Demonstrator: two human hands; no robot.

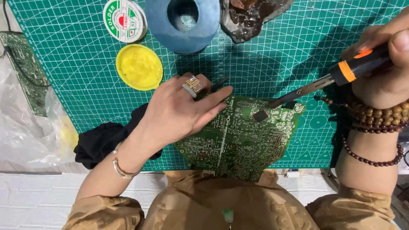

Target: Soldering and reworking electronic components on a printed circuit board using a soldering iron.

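A green circuit board (238, 140) lies on the green cutting mat (289, 51), tilted, its near edge past the mat's front. My left hand (179, 110), with rings and a bracelet, rests flat on the board's left part, fingers stretched toward its top edge, with a dark thin tool partly hidden under them. My right hand (383, 64) grips a soldering iron (341, 76) with a black and orange handle. The iron's tip reaches down-left to a small dark square chip (260, 115) near the board's upper middle.
At the mat's far edge stand a solder spool (125, 20), a yellow round tin (139, 67), a blue ring-shaped holder (183, 23) and a dark crusted dish (251, 15). Another circuit board (25, 72) and clear plastic lie at the left. Black cloth (102, 142) sits under my left wrist.
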